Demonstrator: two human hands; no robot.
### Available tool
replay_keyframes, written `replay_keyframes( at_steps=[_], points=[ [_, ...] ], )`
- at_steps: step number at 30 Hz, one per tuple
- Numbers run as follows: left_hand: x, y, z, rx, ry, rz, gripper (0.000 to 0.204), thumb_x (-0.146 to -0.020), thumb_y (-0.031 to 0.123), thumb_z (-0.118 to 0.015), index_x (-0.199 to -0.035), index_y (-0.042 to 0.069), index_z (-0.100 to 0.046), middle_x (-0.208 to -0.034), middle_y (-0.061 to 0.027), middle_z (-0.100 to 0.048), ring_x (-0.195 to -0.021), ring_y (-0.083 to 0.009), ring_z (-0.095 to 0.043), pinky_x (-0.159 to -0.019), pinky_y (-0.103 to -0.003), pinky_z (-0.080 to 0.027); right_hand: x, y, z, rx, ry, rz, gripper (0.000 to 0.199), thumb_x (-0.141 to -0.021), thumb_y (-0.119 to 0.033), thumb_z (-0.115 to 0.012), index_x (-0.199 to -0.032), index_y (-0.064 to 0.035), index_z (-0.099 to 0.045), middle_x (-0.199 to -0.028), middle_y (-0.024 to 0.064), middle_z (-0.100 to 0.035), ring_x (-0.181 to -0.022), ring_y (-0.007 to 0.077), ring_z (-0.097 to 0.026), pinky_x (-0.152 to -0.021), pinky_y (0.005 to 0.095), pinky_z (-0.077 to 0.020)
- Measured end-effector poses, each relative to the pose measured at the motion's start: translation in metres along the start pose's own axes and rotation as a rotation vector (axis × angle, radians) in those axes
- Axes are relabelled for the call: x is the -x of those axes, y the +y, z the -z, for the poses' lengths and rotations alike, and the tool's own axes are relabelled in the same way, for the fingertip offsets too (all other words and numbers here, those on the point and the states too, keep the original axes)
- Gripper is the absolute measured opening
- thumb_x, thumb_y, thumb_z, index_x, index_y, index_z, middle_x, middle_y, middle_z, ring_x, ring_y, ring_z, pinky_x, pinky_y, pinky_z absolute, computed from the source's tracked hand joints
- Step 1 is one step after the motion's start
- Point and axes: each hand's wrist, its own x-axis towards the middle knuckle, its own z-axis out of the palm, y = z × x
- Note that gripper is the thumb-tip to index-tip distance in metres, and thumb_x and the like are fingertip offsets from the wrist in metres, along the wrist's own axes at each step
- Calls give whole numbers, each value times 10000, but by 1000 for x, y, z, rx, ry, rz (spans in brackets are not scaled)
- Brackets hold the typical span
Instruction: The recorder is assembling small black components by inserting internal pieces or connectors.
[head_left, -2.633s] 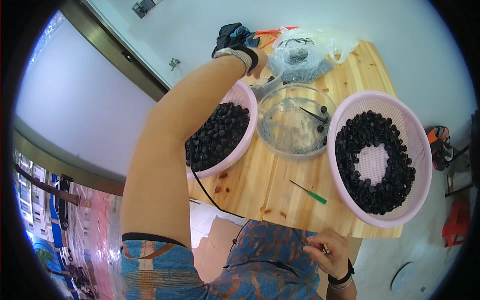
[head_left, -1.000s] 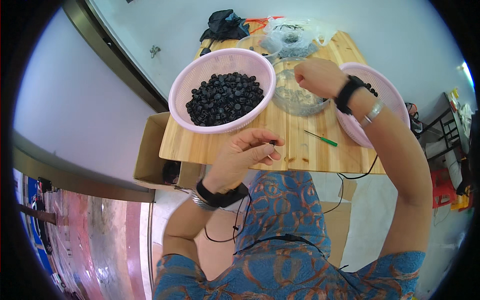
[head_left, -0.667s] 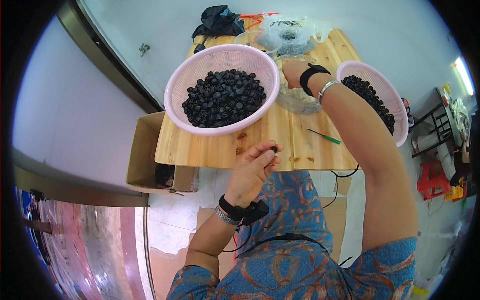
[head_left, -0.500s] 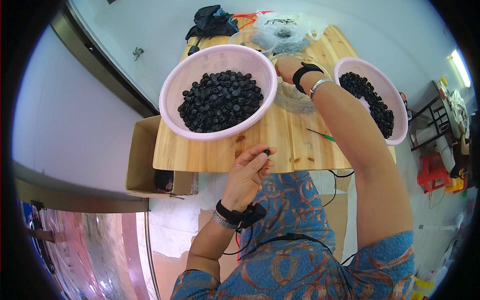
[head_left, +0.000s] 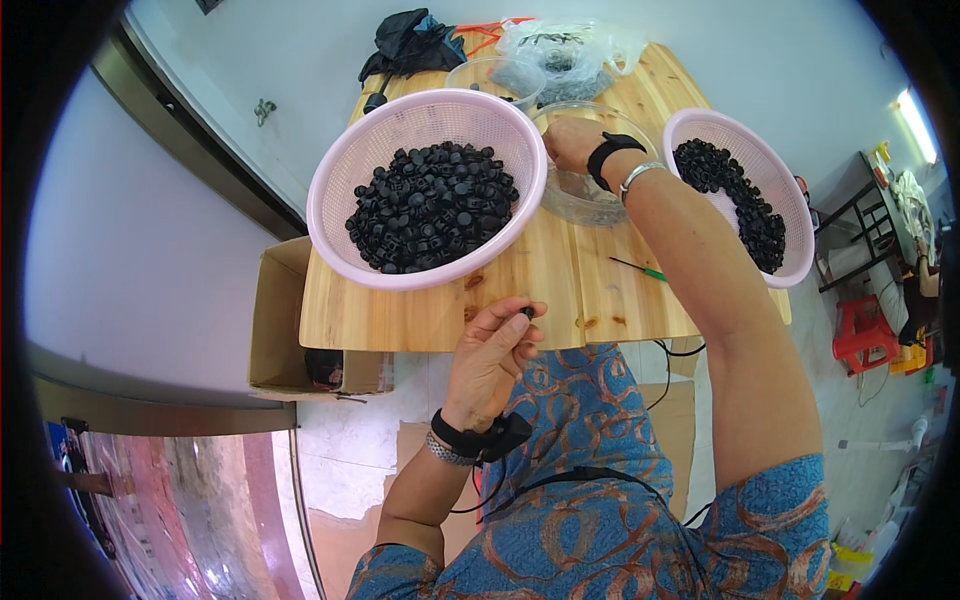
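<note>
My left hand [head_left: 488,348] is held just over the table's near edge, pinching a small black plastic part [head_left: 527,313] between thumb and fingertips. Farther off, my right hand [head_left: 572,146] reaches down into a clear round plastic bowl [head_left: 597,216]; its fingers are mostly hidden, so what they touch does not show. Left of that bowl stands a large pink mesh basket [head_left: 425,281] heaped with small round black plastic caps [head_left: 432,208]. On the right, beyond my right forearm, a second pink basket [head_left: 797,268] contains many small black ring-like parts [head_left: 738,200].
A thin tool with a green handle [head_left: 654,274] lies on the wooden table [head_left: 400,325]. Toward the back are another clear bowl [head_left: 480,66], a plastic bag [head_left: 570,45] and a black fabric bundle [head_left: 412,45]. A cardboard box [head_left: 272,325] sits below left; a red stool [head_left: 864,335] stands right.
The whole view has shifted slightly. My left hand keeps its pinch on the black part, and my right hand stays in the clear bowl with little visible movement.
</note>
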Motion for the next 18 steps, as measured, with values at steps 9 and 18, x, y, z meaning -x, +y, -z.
replay_keyframes(
  at_steps=[9, 18],
  points=[
    [8, -5, -10, 15, 17, -74, 194, -879, 38, -517, -1070, 42, -546, -1071, -83, -584, -881, -114, -577, -752, -209, -472, 45, -12, 53, -296, -14, -92, 101, -690, -91, -599, -710, 1, -637, -702, 164, -634, -686, 254, -633, -618, 363, -486],
    [8, -13, -33, 76, -2, -163, 199, -865, 7, -521, -1063, 11, -533, -1064, -105, -572, -923, -137, -576, -797, -211, -487, 199, -77, 70, -459, 228, 233, 118, -775, -137, -565, -758, -21, -582, -703, 122, -593, -653, 303, -577, -585, 365, -454]
  ],
)
